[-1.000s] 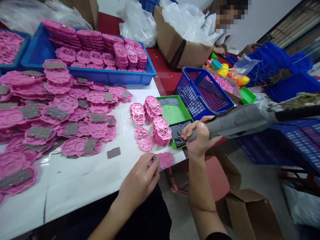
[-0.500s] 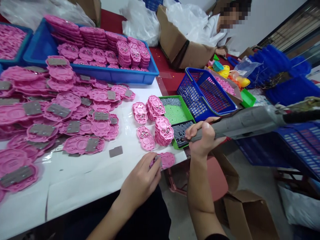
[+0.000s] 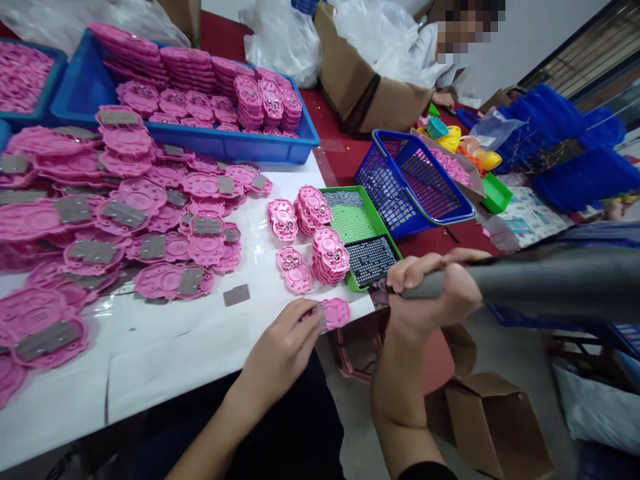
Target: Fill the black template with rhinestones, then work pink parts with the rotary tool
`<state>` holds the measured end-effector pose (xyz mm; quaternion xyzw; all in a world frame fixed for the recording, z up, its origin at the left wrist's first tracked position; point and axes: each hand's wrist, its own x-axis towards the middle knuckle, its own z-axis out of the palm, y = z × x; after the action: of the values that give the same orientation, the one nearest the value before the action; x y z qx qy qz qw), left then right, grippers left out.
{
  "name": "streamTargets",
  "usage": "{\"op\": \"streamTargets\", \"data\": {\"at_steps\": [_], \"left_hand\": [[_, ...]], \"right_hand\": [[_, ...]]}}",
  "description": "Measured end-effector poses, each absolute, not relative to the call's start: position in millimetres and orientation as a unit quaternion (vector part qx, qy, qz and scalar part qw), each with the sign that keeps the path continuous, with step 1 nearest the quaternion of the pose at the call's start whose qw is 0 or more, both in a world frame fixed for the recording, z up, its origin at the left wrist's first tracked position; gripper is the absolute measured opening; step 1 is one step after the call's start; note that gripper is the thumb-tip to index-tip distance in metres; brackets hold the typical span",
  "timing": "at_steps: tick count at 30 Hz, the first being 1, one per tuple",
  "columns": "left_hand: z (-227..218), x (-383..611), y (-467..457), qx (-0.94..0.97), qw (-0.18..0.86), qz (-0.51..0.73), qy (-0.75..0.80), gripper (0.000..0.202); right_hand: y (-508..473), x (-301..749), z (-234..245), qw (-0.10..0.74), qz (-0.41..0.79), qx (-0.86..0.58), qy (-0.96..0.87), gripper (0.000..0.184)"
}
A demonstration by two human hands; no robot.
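Head view, left hand (image 3: 287, 333): fingers held one scalloped pink plastic plate (image 3: 339, 312) on the white tabletop (image 3: 200, 353).
Right hand (image 3: 417, 313): fingers gripped one grey cylindrical tool (image 3: 525, 283).
Loose: one grey metal rectangle (image 3: 237, 295) lay nearby.

No text, label, brand, number or sign can be read. On the far right, a pale sheet (image 3: 523, 215) carries blue-green printed patches and small marks, too blurred to make out as letters or figures. Beside the yellow and orange parts, a clear plastic bag (image 3: 495, 130) has a whitish patch, likewise illegible.
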<state>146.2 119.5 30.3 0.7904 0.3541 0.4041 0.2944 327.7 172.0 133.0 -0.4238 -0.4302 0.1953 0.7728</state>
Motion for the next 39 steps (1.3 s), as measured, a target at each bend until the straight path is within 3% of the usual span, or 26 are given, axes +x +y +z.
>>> {"op": "streamTargets", "data": {"at_steps": [13, 24, 33, 39], "left_hand": [[33.9, 144.5, 122.6, 0.780, 0.314, 0.413, 0.351, 0.022], [38.4, 146.6, 124.9, 0.775, 0.324, 0.403, 0.363, 0.012], [38.2, 145.4, 124.1, 0.790, 0.316, 0.390, 0.351, 0.024], [37.6, 146.7, 124.6, 0.787, 0.313, 0.398, 0.354, 0.018]], "right_hand": [[128.7, 290.7, 117.2, 0.656, 0.361, -0.359, -0.557, 0.009], [122.7, 291.5, 115.5, 0.676, 0.358, -0.367, -0.529, 0.011], [124.5, 297.7, 115.5, 0.682, 0.357, -0.363, -0.525, 0.013], [123.9, 297.9, 114.2, 0.681, 0.376, -0.345, -0.526, 0.013]]}}
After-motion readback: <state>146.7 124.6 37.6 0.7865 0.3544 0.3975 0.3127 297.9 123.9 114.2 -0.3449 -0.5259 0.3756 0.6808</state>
